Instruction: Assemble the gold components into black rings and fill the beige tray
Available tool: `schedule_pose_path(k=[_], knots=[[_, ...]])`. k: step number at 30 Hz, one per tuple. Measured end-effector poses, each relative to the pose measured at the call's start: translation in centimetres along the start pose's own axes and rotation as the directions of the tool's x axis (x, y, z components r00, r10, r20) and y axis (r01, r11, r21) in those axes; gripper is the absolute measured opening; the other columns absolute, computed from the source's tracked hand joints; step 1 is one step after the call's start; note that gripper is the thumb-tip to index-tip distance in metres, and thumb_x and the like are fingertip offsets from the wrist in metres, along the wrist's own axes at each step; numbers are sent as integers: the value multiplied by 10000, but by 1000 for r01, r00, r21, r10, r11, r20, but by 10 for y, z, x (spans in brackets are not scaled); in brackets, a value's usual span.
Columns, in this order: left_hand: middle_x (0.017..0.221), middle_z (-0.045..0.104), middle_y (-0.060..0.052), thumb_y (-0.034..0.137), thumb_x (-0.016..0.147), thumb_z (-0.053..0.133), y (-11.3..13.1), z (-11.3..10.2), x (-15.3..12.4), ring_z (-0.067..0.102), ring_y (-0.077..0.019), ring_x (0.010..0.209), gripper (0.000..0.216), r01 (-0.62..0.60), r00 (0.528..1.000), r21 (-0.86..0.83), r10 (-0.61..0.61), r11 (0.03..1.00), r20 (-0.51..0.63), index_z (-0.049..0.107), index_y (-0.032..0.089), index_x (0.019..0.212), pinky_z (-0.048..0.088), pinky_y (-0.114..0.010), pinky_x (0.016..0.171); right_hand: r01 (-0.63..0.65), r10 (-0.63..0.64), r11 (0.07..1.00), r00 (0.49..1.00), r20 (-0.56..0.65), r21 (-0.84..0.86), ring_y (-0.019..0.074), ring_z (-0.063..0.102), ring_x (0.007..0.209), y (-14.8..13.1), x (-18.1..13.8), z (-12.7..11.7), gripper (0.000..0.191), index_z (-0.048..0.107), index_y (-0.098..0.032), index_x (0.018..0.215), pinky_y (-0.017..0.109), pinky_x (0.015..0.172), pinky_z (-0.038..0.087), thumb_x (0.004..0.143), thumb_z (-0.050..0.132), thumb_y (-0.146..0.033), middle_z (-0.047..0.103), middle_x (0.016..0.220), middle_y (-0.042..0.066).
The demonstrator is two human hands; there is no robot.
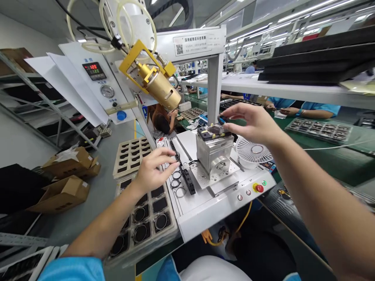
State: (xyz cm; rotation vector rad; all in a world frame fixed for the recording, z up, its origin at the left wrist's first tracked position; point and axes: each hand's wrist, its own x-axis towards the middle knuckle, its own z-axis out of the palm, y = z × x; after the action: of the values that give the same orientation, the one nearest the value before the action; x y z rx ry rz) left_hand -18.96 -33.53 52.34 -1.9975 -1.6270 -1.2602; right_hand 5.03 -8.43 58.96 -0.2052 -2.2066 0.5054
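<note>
Above the left side of the machine bed, my left hand [155,169] pinches a small black part [177,156] between thumb and fingertips; its exact kind is too small to make out. My right hand [253,124] is at the metal fixture block [215,154], thumb and fingers closed on a small dark piece [221,120]. Beneath that piece lies the black holder [213,132] on top of the block. Between my hands, a black slotted strip [188,180] rests on the bed, with several thin rings [181,191] beside it.
A gold cylindrical press head [164,91] hangs above the fixture. To the left stand a tray of round parts [160,221] and a beige tray [131,154]. A white fan [253,151] and a red button [259,188] are at the right. Co-workers sit beyond.
</note>
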Motion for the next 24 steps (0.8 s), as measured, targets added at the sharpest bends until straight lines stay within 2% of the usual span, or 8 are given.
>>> schedule_pose_path(k=[2,4,7,10,14,18,21,24], knots=[[1086,742,-93,315,913,690,3,18,38,714,-220,1000,162,-65,998,-28,65,997,-3,766,211,814,573,-381,943,-20,30,994,994,-101,104,239,709,1040,-8,-33,3,309,712,-185,1140,435,972,589,865,772,-312,741,1122,82],[1100,732,-88,331,909,691,7,37,76,706,-219,1011,174,-116,993,-59,117,991,12,779,211,819,563,-386,955,-47,71,981,989,-127,188,250,699,1080,-14,-68,6,313,699,-187,1163,434,975,583,880,766,-301,735,1146,94],[1061,731,-82,324,897,694,8,62,125,700,-219,983,192,-150,976,-46,155,988,152,790,199,788,549,-387,955,-146,178,963,976,-126,228,246,690,1080,-19,-123,8,310,702,-217,1190,406,955,583,897,763,-300,730,1174,96],[988,756,-86,325,903,681,7,74,153,708,-227,952,250,-147,939,-29,149,989,308,779,184,721,551,-370,909,-276,317,932,935,-157,236,243,693,1034,-18,-184,7,312,709,-256,1213,376,915,600,913,747,-336,729,1193,96],[955,790,-74,402,955,615,11,72,154,733,-233,956,331,-102,920,-19,101,995,379,781,192,759,559,-352,881,-512,559,821,811,-175,252,280,717,1005,-9,-274,9,350,738,-258,1189,384,897,630,886,747,-432,736,1182,118],[1196,761,-102,557,938,622,19,68,133,698,-287,1153,412,-98,910,90,52,991,412,763,193,1069,541,-407,1007,-707,767,627,634,-101,327,346,730,1032,4,-342,21,432,758,-224,1069,436,930,634,792,786,-554,752,1121,148],[1418,641,-149,675,808,726,21,71,119,569,-344,1360,673,-113,909,147,43,983,415,667,184,1266,472,-459,1134,-752,835,504,551,-15,425,346,733,1034,16,-359,31,513,705,-216,1086,452,953,624,756,802,-596,751,1067,149],[1533,539,-171,698,759,759,17,74,114,477,-354,1449,795,-122,905,162,42,979,423,610,176,1341,376,-492,1224,-774,847,458,529,50,438,300,738,925,32,-350,40,700,566,-195,1307,456,881,635,773,765,-602,720,1029,121]])
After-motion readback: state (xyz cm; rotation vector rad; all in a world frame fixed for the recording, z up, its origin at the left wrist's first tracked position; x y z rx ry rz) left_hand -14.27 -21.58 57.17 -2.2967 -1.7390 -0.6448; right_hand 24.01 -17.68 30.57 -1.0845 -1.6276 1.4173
